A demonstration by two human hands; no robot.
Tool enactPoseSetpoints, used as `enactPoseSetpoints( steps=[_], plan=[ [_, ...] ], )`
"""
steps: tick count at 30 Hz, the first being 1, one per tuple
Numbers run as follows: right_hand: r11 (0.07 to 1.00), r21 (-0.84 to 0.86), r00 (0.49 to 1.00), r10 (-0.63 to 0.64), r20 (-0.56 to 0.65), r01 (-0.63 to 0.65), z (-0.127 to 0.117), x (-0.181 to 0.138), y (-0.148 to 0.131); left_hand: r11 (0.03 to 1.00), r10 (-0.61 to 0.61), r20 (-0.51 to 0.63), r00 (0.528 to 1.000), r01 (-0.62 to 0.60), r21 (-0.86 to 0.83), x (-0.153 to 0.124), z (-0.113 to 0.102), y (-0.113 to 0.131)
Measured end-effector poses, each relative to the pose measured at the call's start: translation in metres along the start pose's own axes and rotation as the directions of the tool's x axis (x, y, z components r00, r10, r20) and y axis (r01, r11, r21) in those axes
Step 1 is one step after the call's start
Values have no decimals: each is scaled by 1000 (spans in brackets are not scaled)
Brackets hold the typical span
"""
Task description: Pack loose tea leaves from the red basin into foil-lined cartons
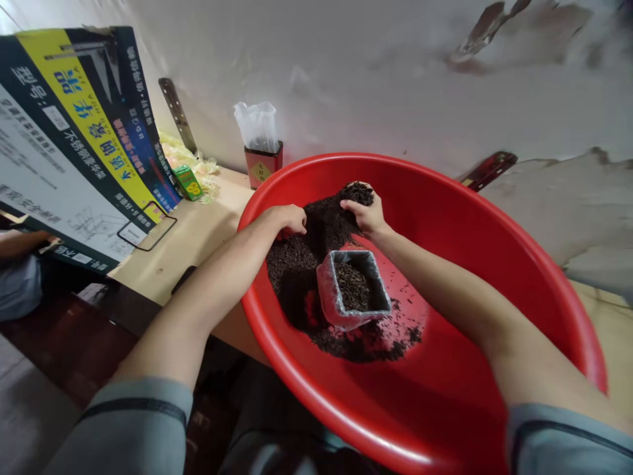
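Observation:
A heap of dark, dry tea leaves [324, 224] lies along the far left of a big red basin [465, 264]. My right hand [368, 214] is cupped around a handful of the leaves, above the right side of the heap. On the heap's left side, my left hand [291, 220] is closed, its fingers curled down; whatever they hold is hidden. Between my forearms stands a square box with a clear plastic bag liner [329, 293], partly filled with tea leaves. Scattered leaves lie on the basin floor around it.
A red tin [264, 165] with a plastic bag sticking out stands behind the basin. On the wooden table [208, 227] are a small green box [188, 183] and a large printed carton [84, 138]. Another person's arm [22, 244] shows at far left. A peeling wall [370, 86] rises behind.

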State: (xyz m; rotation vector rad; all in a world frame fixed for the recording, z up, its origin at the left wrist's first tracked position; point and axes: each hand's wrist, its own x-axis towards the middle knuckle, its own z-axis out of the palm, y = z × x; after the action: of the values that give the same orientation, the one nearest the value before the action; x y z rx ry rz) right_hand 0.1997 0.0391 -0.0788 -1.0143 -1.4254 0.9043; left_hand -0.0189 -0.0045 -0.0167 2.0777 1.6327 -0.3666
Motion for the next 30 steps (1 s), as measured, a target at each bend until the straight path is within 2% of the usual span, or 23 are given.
enactPoseSetpoints(
  steps=[5, 9, 13, 17, 26, 30],
  plan=[
    [976, 177, 991, 114, 72, -125, -7, -53, -77, 998, -6, 3, 1000, 6, -62, 0, 1, 0],
    [978, 192, 997, 80, 22, -83, -12, -104, -110, 996, -14, -12, 1000, 13, -92, 0, 3, -1],
    [996, 81, 996, 40, -77, -34, -17, -141, -109, 989, -26, 5, 1000, 26, -147, -8, 7, 2],
    [992, 119, 987, 53, -154, -35, -18, -157, -102, 982, -36, 22, 999, 39, -184, -15, 8, 5],
    [986, 160, 991, -29, -128, 50, -14, -157, -92, 982, -26, 68, 997, 38, -185, -15, 7, 4],
    [980, 182, 992, -59, -111, 78, -15, -159, -97, 986, -20, 88, 996, 34, -164, -15, 6, 5]
  ],
)
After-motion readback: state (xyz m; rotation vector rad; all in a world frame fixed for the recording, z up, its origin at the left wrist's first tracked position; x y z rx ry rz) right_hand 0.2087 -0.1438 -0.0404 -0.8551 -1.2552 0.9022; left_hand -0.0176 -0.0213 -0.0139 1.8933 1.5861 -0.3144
